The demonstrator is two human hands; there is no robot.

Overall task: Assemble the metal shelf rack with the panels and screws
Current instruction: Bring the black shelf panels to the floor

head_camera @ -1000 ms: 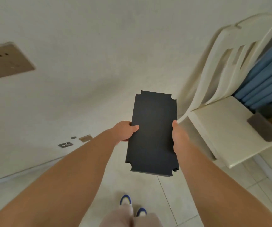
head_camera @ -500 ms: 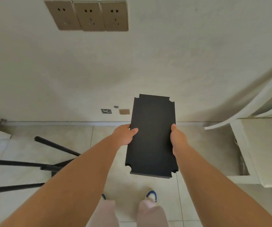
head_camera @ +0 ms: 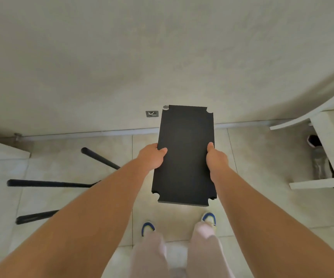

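A black rectangular shelf panel (head_camera: 185,157) with notched corners is held flat in front of me, above the tiled floor. My left hand (head_camera: 152,157) grips its left long edge, thumb on top. My right hand (head_camera: 216,158) grips the right long edge the same way. Three black metal poles (head_camera: 47,184) lie on the floor to the left, fanning out from a point hidden behind my left forearm.
A white chair (head_camera: 322,149) stands at the right, with a dark shoe under its seat. The wall and its skirting run across ahead. A pale board edge (head_camera: 3,149) juts in at the far left. My feet in blue-trimmed shoes (head_camera: 209,218) stand below the panel.
The view has swung left and tilted down: the wall sockets left the frame, the chair slid to the right edge, and the poles came further into sight. Both hands keep the same grip on the panel.
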